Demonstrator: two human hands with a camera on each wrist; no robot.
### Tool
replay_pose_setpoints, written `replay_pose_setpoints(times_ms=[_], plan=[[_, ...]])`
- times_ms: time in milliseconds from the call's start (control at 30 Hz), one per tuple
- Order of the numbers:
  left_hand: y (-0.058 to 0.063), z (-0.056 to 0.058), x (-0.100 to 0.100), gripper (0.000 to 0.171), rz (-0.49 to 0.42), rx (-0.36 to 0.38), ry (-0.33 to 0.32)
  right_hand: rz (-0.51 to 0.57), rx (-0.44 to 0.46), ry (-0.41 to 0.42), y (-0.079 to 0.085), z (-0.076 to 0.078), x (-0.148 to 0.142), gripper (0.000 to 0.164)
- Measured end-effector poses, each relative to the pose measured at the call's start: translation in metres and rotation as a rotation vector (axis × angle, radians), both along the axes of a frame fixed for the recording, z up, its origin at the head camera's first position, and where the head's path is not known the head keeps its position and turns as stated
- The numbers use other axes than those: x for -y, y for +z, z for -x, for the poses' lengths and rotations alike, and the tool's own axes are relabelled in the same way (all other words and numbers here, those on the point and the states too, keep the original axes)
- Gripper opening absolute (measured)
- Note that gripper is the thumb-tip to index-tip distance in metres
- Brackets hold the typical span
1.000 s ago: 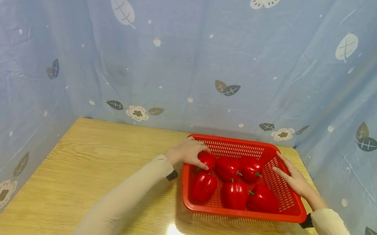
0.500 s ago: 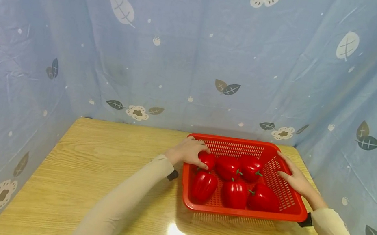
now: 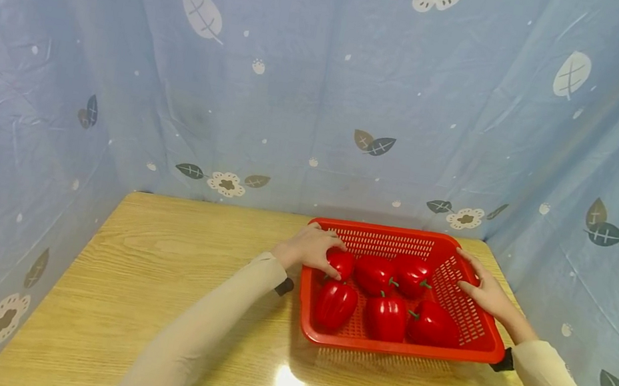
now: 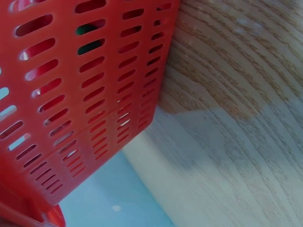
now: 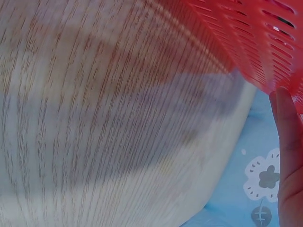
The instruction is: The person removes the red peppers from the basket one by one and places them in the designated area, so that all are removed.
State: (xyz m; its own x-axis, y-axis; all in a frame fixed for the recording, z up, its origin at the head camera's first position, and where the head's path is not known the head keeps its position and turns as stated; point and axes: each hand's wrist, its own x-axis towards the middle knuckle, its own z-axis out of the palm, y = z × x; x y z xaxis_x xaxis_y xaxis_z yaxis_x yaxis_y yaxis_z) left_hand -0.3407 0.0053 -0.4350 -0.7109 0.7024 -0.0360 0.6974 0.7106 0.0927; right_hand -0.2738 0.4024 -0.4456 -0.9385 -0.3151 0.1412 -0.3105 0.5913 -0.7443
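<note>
A red plastic basket (image 3: 406, 351) with slotted walls stands on the table, holding several shiny red bell peppers with green stems. Reaching over its left rim, my left hand (image 3: 309, 248) has its thumb and fingers around the bell pepper (image 3: 342, 263) in the back left corner. My right hand (image 3: 484, 294) holds the right rim, thumb on the inner side. In the right wrist view one straight finger (image 5: 289, 137) lies along the outside of the basket wall (image 5: 246, 38). The left wrist view shows the slotted wall (image 4: 90, 94), with the left fingers hidden.
The pale wooden table (image 3: 178, 253) extends to the left and in front of the basket. A blue patterned curtain (image 3: 273, 113) surrounds the back and sides. Other bell peppers (image 3: 385, 318) lie loosely in the basket.
My right thumb has drawn in toward the right rim. My left hand, the basket and the bell peppers stay in place.
</note>
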Motion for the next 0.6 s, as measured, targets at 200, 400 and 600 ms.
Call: replay_pose_setpoints(times_ms=[200, 400, 600], plan=[[0.0046, -0.0028, -0.0007, 0.064, 0.008, 0.020, 0.005, 0.047, -0.006, 0.006, 0.0014, -0.0010, 0.0013, 0.062], [0.0038, -0.0020, -0.0004, 0.063, -0.037, 0.027, -0.002, 0.078, 0.060, -0.043, 0.0017, -0.0011, 0.0021, 0.061], [0.0006, -0.0005, -0.0001, 0.062, -0.064, 0.036, -0.005, 0.089, 0.085, -0.059, 0.0004, -0.0014, 0.0025, 0.061]])
